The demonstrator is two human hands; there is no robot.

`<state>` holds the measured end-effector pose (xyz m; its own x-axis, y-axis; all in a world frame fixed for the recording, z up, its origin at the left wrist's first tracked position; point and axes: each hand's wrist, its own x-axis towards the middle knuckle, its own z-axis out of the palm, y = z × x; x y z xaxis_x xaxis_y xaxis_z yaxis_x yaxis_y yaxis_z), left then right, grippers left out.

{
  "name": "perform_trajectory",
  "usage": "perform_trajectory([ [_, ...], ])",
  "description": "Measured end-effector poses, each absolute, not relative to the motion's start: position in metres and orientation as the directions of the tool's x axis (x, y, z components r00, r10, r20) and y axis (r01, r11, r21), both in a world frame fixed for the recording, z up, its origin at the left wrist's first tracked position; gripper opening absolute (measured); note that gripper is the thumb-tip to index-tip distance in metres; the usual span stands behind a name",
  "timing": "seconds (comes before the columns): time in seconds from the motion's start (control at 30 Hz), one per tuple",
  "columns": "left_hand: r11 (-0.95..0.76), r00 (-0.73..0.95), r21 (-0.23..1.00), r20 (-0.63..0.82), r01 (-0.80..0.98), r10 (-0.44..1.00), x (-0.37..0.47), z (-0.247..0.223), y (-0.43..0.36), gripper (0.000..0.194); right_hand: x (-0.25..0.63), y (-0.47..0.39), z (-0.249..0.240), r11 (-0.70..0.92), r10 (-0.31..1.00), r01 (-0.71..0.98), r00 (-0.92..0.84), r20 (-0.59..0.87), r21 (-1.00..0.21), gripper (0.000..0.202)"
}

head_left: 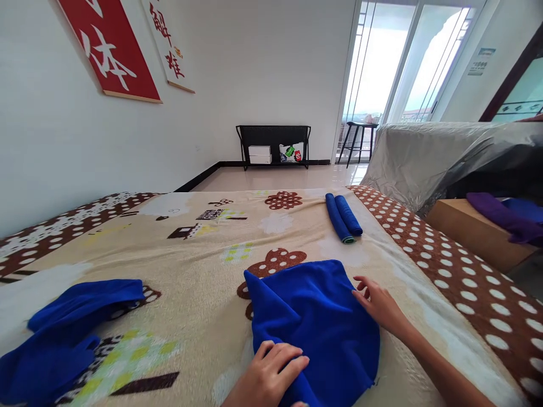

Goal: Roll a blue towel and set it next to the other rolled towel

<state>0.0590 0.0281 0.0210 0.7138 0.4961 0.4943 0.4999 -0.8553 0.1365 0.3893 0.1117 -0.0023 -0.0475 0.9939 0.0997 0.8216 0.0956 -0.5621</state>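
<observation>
A blue towel lies partly folded on the patterned blanket in front of me. My left hand rests flat on the towel's near left corner, fingers spread. My right hand touches the towel's right edge with its fingertips. Neither hand grips the cloth. Two rolled blue towels lie side by side farther back on the blanket. A loose heap of blue towels sits at the near left.
A cardboard box with purple cloth stands to the right, beside furniture under plastic sheeting. A black rack stands at the far wall, a stool by the glass doors.
</observation>
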Motion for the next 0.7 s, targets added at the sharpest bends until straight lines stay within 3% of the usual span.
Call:
perform_trajectory([
  [0.13, -0.854, 0.643, 0.002, 0.658, 0.521, 0.393, 0.080, -0.009, 0.021, 0.022, 0.398, 0.116, -0.021, 0.060, 0.998, 0.862, -0.034, 0.061, -0.503, 0.021],
  [0.33, -0.797, 0.640, -0.133, 0.678, 0.589, 0.360, 0.089, -0.019, 0.011, 0.034, 0.407, 0.117, -0.005, 0.068, 0.997, 0.862, -0.042, 0.062, -0.502, 0.028],
  [0.4, -0.793, 0.648, -0.152, 0.675, 0.589, 0.352, 0.085, -0.017, 0.012, 0.039, 0.408, 0.116, 0.007, 0.077, 0.996, 0.838, -0.035, 0.087, -0.540, 0.035],
  [0.47, -0.809, 0.643, -0.129, 0.683, 0.573, 0.347, 0.081, -0.011, 0.013, 0.041, 0.402, 0.106, 0.022, 0.119, 0.992, 0.736, -0.054, 0.118, -0.666, 0.040],
  [0.53, -0.845, 0.628, 0.015, 0.663, 0.534, 0.409, 0.077, -0.001, 0.013, 0.041, 0.386, 0.088, 0.040, 0.185, 0.983, 0.549, -0.109, 0.149, -0.815, 0.040],
  [0.6, -0.811, 0.602, 0.352, 0.545, 0.467, 0.583, 0.074, 0.009, 0.012, 0.033, 0.361, 0.064, 0.059, 0.267, 0.941, 0.386, -0.302, 0.153, -0.883, 0.035],
  [0.63, -0.716, 0.577, 0.547, 0.442, 0.433, 0.687, 0.071, 0.013, 0.011, 0.035, 0.348, 0.052, 0.069, 0.317, 0.869, 0.329, -0.476, 0.134, -0.889, 0.033],
  [0.7, -0.391, 0.422, 0.829, 0.211, 0.401, 0.881, 0.067, 0.014, 0.008, 0.052, 0.325, 0.034, 0.085, 0.393, 0.569, 0.211, -0.820, 0.057, -0.895, 0.040],
])
